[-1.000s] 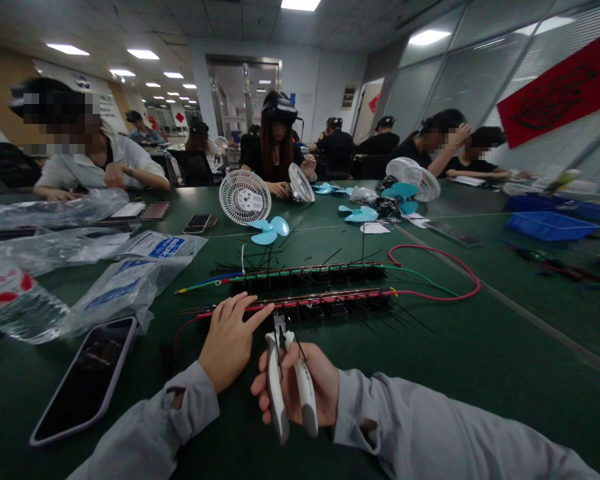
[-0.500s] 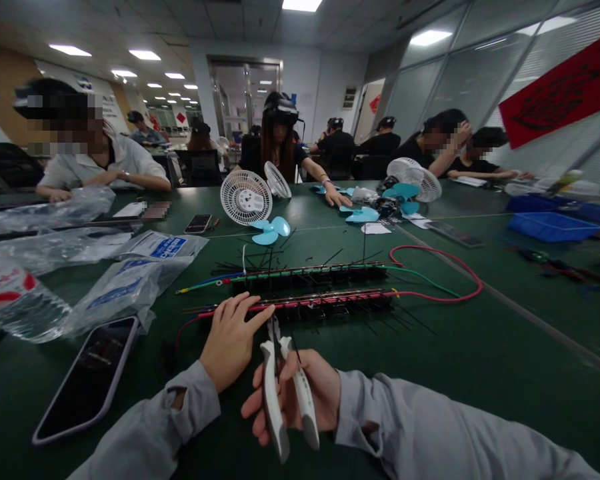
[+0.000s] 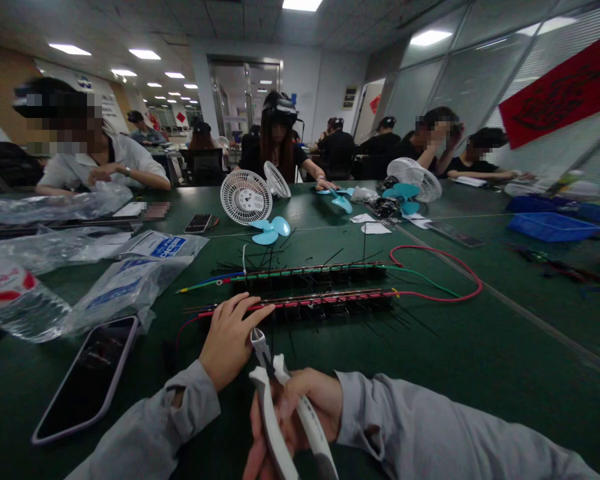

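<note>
My left hand (image 3: 230, 340) lies with fingers spread on the left end of the nearer wire bundle (image 3: 320, 303), which has red wire and many black tie tails sticking out. Wrapped round the white-and-grey handles of the pliers (image 3: 273, 393) is my right hand (image 3: 307, 407). The pliers' jaws are apart, just right of my left hand and short of the bundle. Behind lies a second bundle with green wire (image 3: 310, 272), also with black tails. A red wire loop (image 3: 480, 283) curves out at the right.
A phone (image 3: 87, 380), plastic bags (image 3: 130, 280) and a water bottle (image 3: 17, 300) lie at the left. Beyond the bundles are fan cages (image 3: 246, 198) and blue blades (image 3: 270, 231). Blue trays (image 3: 554, 227) stand at the right. People sit across the table.
The pliers and my right hand have drawn back from the nearer bundle towards me. My left hand has stayed put. Across the table, a person's hand has shifted a blue blade away from me.
</note>
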The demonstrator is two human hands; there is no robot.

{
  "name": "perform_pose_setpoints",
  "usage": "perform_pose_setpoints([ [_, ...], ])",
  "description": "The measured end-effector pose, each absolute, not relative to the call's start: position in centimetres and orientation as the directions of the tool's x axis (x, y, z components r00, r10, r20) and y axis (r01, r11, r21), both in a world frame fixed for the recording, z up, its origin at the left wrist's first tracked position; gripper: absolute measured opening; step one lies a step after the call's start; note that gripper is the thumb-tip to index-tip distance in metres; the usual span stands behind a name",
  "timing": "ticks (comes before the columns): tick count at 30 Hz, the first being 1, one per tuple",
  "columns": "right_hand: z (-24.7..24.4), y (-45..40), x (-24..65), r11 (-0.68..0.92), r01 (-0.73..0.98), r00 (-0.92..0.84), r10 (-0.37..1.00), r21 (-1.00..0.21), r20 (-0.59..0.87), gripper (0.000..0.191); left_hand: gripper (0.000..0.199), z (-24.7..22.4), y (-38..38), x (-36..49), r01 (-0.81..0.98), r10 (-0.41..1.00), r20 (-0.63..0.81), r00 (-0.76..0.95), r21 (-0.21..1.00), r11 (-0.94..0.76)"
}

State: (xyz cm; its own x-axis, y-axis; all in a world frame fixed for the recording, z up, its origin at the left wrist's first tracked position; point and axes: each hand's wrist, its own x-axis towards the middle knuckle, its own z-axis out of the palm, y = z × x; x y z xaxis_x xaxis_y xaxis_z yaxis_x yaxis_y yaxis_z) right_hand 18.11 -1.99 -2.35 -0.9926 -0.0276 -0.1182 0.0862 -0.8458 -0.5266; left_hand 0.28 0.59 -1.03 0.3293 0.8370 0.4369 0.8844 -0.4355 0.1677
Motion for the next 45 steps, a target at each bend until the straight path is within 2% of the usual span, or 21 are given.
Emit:
perform_pose_setpoints([
  [9, -4.0, -1.9, 18.0, -0.808, 0.167, -0.986, -0.129, -0.564, -0.107, 0.046, 0.065, -1.4, 0.9, -0.1, 0.876, 0.826, 0.441, 0.351, 0.157, -0.456],
  [16, -3.7, -1.8, 18.1, -0.791, 0.240, -0.970, -0.173, -0.563, -0.170, 0.046, 0.061, -1.8, 1.3, -0.2, 0.863, 0.806, 0.448, 0.386, 0.133, -0.487],
  [25, -6.0, -1.7, 18.7, -0.780, 0.252, -0.961, -0.132, -0.573, -0.243, 0.048, 0.061, -2.1, 1.2, -0.3, 0.843, 0.781, 0.479, 0.402, 0.138, -0.519],
  [34, -4.0, -1.9, 18.0, -0.778, 0.236, -0.971, -0.171, -0.582, -0.166, 0.046, 0.059, -1.7, 1.1, -0.2, 0.820, 0.767, 0.465, 0.441, 0.139, -0.556],
  [40, -4.5, -1.7, 18.3, -0.794, 0.239, -0.967, -0.142, -0.560, -0.211, 0.048, 0.059, -1.8, 1.1, -0.2, 0.818, 0.767, 0.462, 0.445, 0.139, -0.558],
  [45, -4.4, -1.8, 18.2, -0.795, 0.237, -0.969, -0.154, -0.559, -0.192, 0.049, 0.056, -1.8, 1.0, -0.3, 0.813, 0.763, 0.465, 0.449, 0.142, -0.565],
])
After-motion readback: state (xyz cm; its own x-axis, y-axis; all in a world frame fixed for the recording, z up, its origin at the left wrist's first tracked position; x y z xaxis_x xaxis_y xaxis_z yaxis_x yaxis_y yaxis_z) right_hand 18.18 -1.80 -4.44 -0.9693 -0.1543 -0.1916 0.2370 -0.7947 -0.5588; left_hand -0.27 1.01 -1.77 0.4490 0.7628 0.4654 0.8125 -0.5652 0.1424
